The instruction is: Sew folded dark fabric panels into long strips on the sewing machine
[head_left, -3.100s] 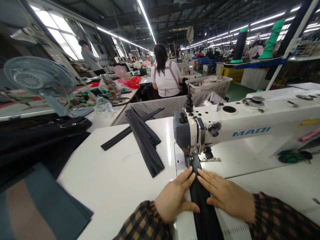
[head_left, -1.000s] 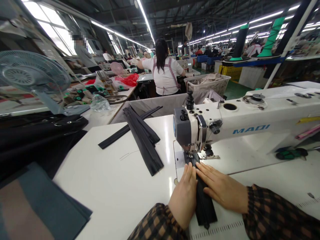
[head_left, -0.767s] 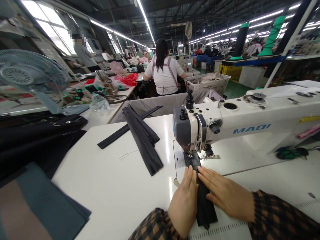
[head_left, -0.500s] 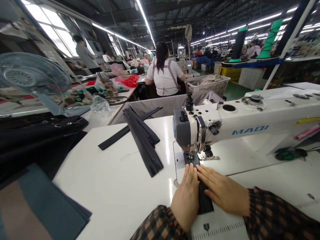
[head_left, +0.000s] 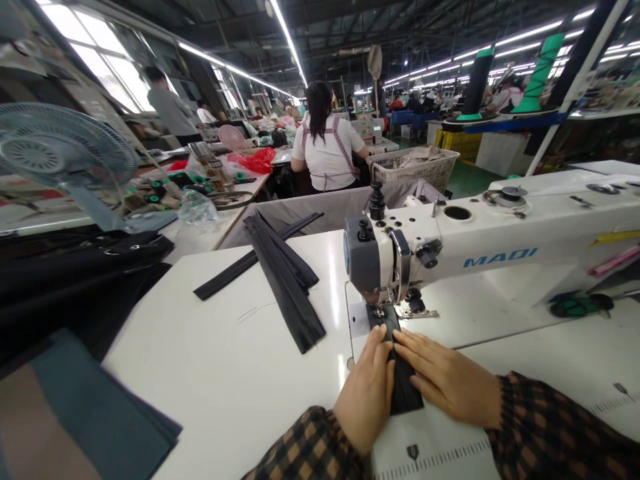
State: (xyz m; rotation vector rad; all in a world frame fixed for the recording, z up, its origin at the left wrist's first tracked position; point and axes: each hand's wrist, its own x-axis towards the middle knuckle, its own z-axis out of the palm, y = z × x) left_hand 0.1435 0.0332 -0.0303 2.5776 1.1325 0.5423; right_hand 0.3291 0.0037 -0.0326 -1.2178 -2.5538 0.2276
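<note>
Sewing machine (head_left: 395, 257) on the table (head_left: 200, 347), strips (head_left: 283, 283) to its left, fan (head_left: 65, 147) farther left

The left sleeve (head_left: 310, 445) and the right sleeve (head_left: 553, 430) are the same woven check, dark brown and black crossed with tan and rust-orange squares. Each gathers into a soft, puckered cuff at the wrist, just behind the left hand (head_left: 367, 400) and the right hand (head_left: 450, 379), with loose cloth above it
</note>
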